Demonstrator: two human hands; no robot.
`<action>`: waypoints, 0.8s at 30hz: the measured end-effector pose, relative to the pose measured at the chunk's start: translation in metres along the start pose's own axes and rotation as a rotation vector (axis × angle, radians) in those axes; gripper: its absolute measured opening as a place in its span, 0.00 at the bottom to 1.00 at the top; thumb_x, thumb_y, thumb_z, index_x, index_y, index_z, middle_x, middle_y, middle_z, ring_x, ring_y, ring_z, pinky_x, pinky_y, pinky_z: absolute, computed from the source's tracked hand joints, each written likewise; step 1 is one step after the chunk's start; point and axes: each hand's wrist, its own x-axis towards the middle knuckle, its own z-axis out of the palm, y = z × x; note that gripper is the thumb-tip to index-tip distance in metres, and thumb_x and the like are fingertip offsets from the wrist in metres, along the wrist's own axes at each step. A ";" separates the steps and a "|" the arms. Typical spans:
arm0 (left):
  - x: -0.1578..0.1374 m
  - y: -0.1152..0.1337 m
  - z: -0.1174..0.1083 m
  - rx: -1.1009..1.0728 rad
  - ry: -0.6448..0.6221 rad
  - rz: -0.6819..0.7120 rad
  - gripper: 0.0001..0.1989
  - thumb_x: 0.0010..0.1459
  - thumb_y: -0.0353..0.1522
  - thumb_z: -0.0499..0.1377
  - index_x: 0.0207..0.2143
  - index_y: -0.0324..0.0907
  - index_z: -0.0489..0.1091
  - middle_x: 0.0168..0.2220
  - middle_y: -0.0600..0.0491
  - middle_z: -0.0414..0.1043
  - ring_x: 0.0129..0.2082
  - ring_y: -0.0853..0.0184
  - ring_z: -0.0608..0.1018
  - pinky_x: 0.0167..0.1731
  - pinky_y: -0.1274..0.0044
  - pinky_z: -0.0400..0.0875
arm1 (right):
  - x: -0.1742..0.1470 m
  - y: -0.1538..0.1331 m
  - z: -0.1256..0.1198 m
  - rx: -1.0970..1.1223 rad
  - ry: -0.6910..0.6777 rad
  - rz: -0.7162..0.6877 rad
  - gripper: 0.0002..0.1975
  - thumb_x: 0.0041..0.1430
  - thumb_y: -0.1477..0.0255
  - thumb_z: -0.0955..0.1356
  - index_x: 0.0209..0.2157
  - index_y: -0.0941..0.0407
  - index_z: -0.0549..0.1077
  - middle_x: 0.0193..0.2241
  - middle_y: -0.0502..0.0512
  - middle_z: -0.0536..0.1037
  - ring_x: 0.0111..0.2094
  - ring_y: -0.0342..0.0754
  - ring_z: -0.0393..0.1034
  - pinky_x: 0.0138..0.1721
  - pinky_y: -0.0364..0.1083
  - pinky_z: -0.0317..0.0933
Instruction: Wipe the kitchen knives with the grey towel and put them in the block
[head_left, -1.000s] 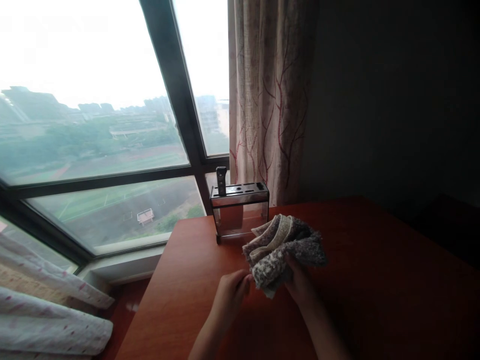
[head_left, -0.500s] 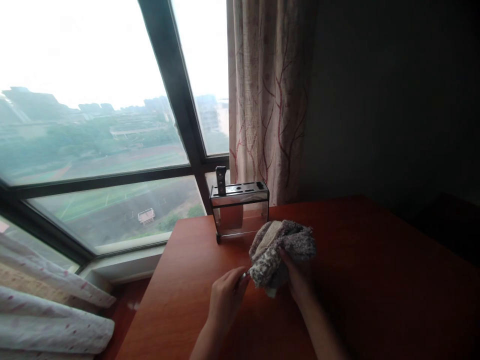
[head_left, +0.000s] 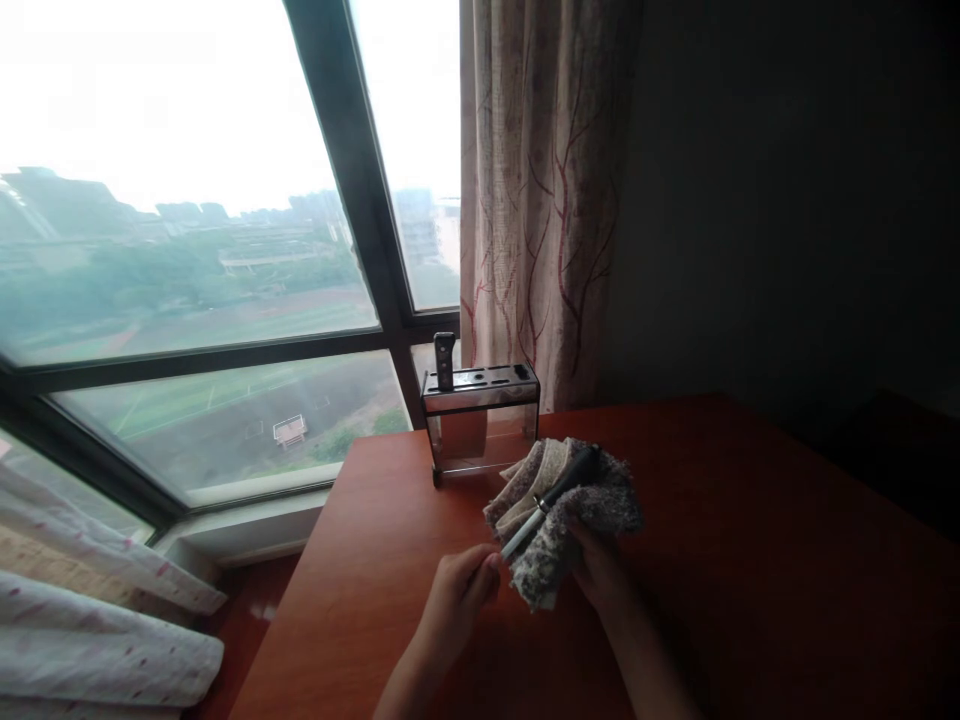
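Observation:
A honing steel (head_left: 571,477) with a black handle, a metal collar and a pale narrow rod lies slanted across a bunched, fuzzy grey-and-beige cloth (head_left: 611,497). My left hand (head_left: 466,585) is closed, pinching the rod's lower end between thumb and fingers. From the right, my right hand (head_left: 596,560) grips the cloth under the handle side; most of its fingers are hidden beneath the folds. Just beyond the cloth stands a clear-sided knife block (head_left: 480,400) with a slotted top. One knife (head_left: 444,362) sits in its left end, black handle up.
The reddish-brown wooden table (head_left: 360,560) carries everything. Its left edge runs beside the window (head_left: 225,420) and a low sill. A patterned curtain (head_left: 540,200) hangs behind the knife block, another curtain (head_left: 105,640) at lower left. A dark wall is on the right.
The cloth has been opened out, and the honing steel's handle and rod, mostly covered before, now show. Both hands keep nearly the same place.

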 end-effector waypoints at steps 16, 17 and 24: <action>0.002 0.000 -0.001 0.068 -0.052 0.007 0.07 0.58 0.32 0.57 0.30 0.39 0.72 0.26 0.53 0.71 0.26 0.68 0.69 0.27 0.79 0.60 | -0.006 0.000 0.005 -0.161 0.072 0.048 0.23 0.31 0.70 0.81 0.35 0.54 0.78 0.35 0.51 0.82 0.40 0.53 0.75 0.42 0.50 0.69; 0.003 -0.001 -0.002 0.108 0.008 0.026 0.04 0.55 0.29 0.58 0.30 0.39 0.73 0.26 0.54 0.71 0.26 0.68 0.69 0.27 0.80 0.60 | -0.004 0.001 0.006 -0.211 0.114 -0.009 0.24 0.32 0.69 0.80 0.36 0.54 0.78 0.36 0.51 0.82 0.41 0.54 0.75 0.44 0.50 0.68; 0.003 -0.005 -0.005 0.204 0.066 0.070 0.12 0.60 0.36 0.56 0.30 0.39 0.74 0.22 0.55 0.70 0.23 0.70 0.68 0.25 0.80 0.61 | 0.005 0.003 -0.003 -0.330 0.195 -0.150 0.24 0.34 0.66 0.79 0.37 0.55 0.78 0.38 0.53 0.82 0.45 0.57 0.74 0.48 0.52 0.65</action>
